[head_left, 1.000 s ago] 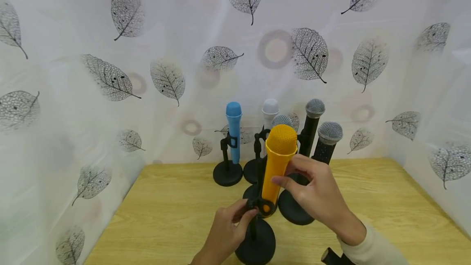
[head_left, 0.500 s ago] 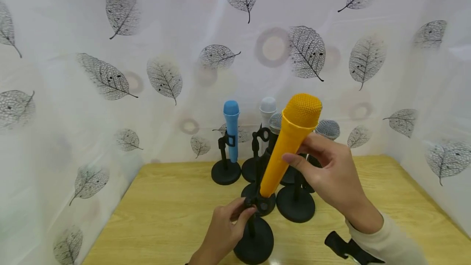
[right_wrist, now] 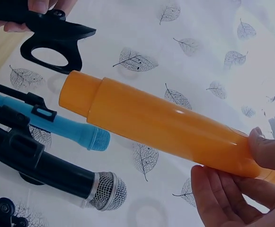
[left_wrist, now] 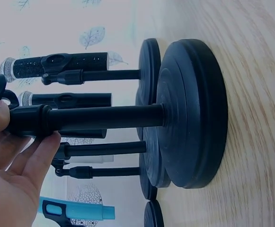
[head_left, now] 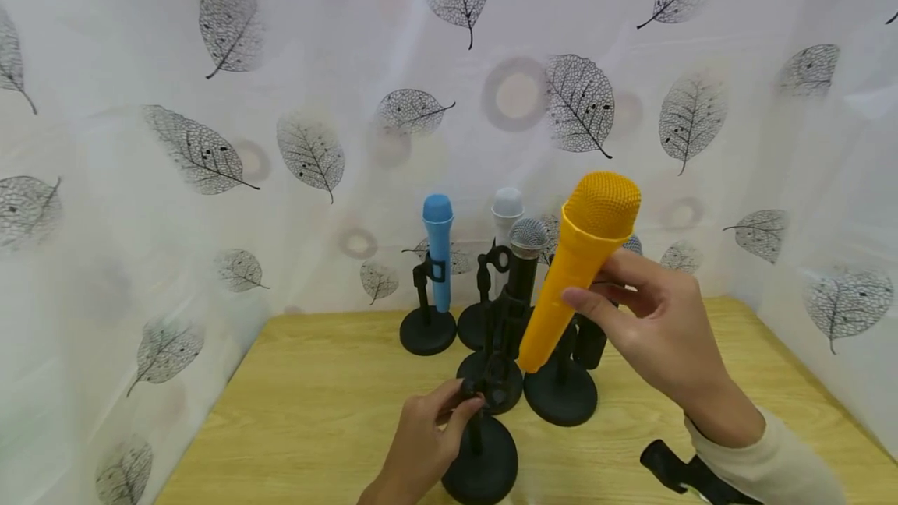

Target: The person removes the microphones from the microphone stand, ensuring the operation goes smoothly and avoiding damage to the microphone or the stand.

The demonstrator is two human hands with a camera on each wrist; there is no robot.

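My right hand (head_left: pixel 659 326) grips a yellow microphone (head_left: pixel 571 271) between thumb and fingers. The microphone tilts with its mesh head up and to the right. In the right wrist view, its narrow lower end stands apart from the black ring clip (right_wrist: pixel 52 52) of a microphone stand. My left hand (head_left: pixel 431 431) pinches that stand (left_wrist: pixel 104 117) at its upper joint, just below the clip. The stand's round base (head_left: pixel 480 462) rests on the table, and nothing sits in its clip.
Behind stand several more microphones on black stands: a blue one (head_left: pixel 438 248), a white one (head_left: pixel 507 205) and black ones with silver heads (head_left: pixel 528 234). At the front right, a black stand part (head_left: pixel 666 466) lies by the right sleeve (head_left: pixel 765 458). A leaf-patterned sheet (head_left: pixel 309 154) hangs behind the wooden table (head_left: pixel 309 396).
The yellow microphone has come out of the stand's clip and moved up and to the right with my right hand. My left hand keeps its pinch on the stand.
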